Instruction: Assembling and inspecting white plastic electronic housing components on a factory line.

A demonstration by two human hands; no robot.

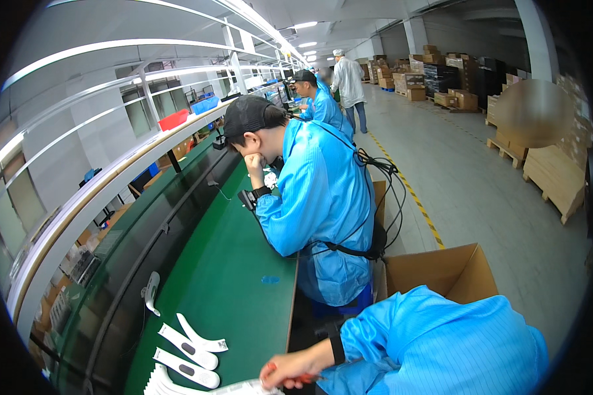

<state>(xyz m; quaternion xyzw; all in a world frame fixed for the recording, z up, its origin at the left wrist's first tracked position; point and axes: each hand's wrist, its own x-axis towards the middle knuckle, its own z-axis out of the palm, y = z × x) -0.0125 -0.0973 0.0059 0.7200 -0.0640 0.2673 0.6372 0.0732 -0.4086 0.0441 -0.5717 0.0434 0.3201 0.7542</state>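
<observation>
My right hand [288, 370] comes in from the lower right in a blue sleeve with a black wristband. Its fingers are closed around a red-handled tool [306, 378], whose kind I cannot make out. Just beside the fingers lies a white plastic part [247, 387], partly cut off by the lower edge. Left of it, white curved handheld casings with a dark oval [190, 368] lie on the green bench [207, 276]. Several more sit close together in a row at the bottom edge. My left hand is out of view.
A white handheld device [152, 293] rests against the bench's far side. Further along sits a co-worker [316, 197] in blue, head propped on a hand, cables behind. An open cardboard box [441, 270] stands right of the bench. Pallets with boxes [553, 178] line the aisle.
</observation>
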